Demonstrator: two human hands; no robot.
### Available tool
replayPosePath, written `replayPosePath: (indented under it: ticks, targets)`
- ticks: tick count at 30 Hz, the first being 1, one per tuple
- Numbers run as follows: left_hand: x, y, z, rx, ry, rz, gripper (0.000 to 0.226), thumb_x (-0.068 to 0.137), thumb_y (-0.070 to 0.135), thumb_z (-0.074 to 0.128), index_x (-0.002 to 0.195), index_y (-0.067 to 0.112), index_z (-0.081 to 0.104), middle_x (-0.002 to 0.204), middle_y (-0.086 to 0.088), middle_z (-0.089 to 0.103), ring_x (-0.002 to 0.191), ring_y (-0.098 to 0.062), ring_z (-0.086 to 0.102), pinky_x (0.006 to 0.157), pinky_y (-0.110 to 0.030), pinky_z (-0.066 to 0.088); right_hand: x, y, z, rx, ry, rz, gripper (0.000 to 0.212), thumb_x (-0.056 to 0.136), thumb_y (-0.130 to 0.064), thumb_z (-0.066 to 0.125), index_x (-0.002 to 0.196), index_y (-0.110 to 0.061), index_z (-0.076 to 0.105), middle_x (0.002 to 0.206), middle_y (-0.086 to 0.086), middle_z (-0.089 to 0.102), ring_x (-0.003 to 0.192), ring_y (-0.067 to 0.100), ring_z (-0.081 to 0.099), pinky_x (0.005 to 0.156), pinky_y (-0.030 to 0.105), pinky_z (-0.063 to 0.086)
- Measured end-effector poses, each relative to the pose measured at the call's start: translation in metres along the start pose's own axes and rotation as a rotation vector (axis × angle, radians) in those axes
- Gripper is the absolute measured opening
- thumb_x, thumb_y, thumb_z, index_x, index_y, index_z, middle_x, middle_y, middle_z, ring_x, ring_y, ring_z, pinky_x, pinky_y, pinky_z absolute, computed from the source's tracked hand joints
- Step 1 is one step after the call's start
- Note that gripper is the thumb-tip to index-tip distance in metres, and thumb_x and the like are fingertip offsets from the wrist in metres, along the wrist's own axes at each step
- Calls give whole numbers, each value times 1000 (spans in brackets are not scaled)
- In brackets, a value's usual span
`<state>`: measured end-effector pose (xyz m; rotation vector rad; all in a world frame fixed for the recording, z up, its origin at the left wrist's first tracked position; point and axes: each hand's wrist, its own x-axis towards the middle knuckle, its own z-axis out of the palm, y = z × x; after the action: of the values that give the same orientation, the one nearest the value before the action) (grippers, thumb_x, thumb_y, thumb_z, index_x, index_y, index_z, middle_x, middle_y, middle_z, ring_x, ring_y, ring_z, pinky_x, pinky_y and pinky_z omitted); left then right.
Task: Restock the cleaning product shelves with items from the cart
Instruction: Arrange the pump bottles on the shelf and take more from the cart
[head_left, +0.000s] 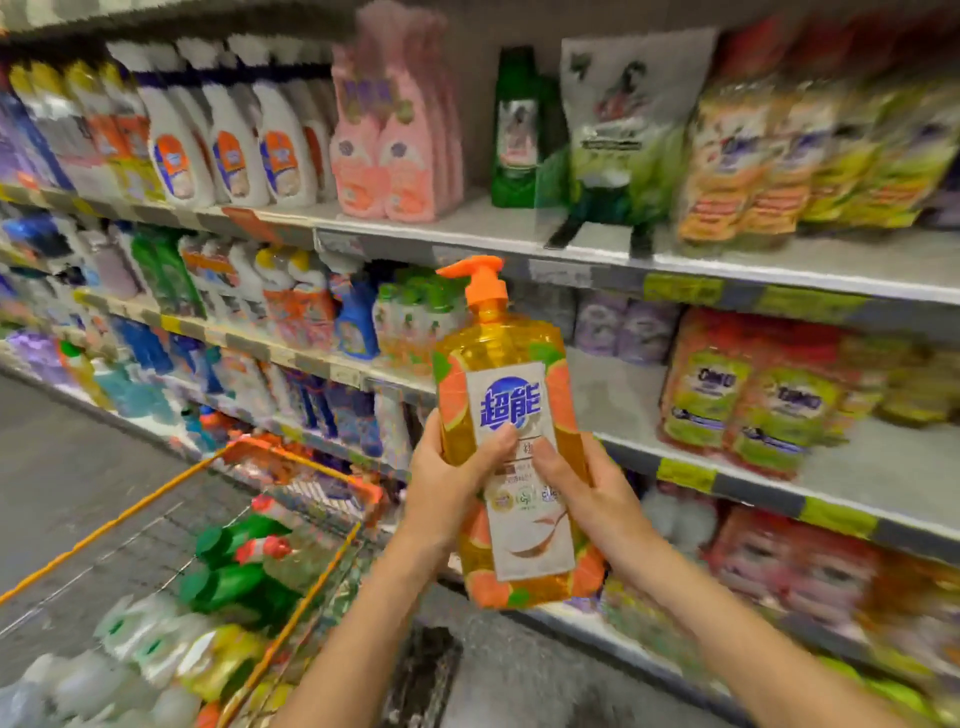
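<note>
Bottle (514, 400) of orange soap, pump on top, stands upright in mid-air before the shelves (857, 499), up and right of the cart (291, 465). Left hand (452, 480) and right hand (589, 491) grip its sides, fingers (432, 434) clamped on it.

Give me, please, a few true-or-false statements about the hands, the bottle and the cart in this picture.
1. The left hand and right hand both grip the pump bottle. True.
2. Its pump is green. False: it is orange.
3. The cart at the person's left holds products. True.
4. The bottle is set down. False: it is held up in front of the shelf.
</note>
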<state>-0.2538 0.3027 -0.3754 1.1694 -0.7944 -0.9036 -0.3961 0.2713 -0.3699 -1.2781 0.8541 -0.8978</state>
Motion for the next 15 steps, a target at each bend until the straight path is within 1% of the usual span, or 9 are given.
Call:
replayPosePath:
  ticks: [3, 6, 8, 10, 13, 15]
  targets:
    - [-31, -13, 72, -17, -109, -23, 67, 60, 35, 84, 117, 8, 60, 100, -5, 75, 91, -21, 72, 69, -25, 55, -43, -9, -72, -39, 71, -10, 50, 68, -51, 64, 115, -34, 57, 108, -10, 72, 93, 1, 69, 70, 16, 53]
    - [-66, -29, 141, -32, -228, -41, 56, 67, 24, 83, 116, 11, 59, 100, -4, 75, 90, -19, 72, 67, -24, 55, -89, -15, -142, -67, 149, -18, 52, 68, -52, 63, 117, -37, 53, 102, -20, 70, 91, -5, 67, 68, 10, 51]
    - [-89, -39, 182, -29, -302, -47, 61, 65, 25, 86, 118, 13, 58, 102, -3, 75, 93, -19, 71, 70, -25, 56, -117, -16, -183, -101, 199, -15, 56, 68, -52, 63, 120, -38, 50, 102, -25, 67, 91, -11, 64, 69, 7, 49]
    - [-107, -50, 217, -9, -356, -50, 63, 63, 28, 82, 119, 15, 57, 101, 1, 75, 93, -15, 71, 71, -23, 55, -140, -16, -218, -118, 247, -12, 55, 67, -49, 62, 119, -36, 48, 103, -26, 65, 87, -15, 63, 68, 5, 47]
    - [-121, -65, 258, 24, -442, -67, 59, 67, 23, 76, 122, 19, 55, 102, 5, 74, 95, -13, 71, 72, -22, 55, -163, -11, -260, -128, 326, 11, 54, 67, -48, 63, 117, -35, 49, 109, -20, 66, 91, -9, 65, 68, 10, 50]
    - [-124, -77, 282, 50, -495, -89, 59, 69, 20, 79, 123, 16, 54, 102, 5, 74, 94, -13, 71, 70, -22, 55, -173, -3, -284, -107, 366, 26, 54, 68, -49, 63, 119, -37, 49, 110, -17, 67, 93, -4, 67, 69, 14, 53]
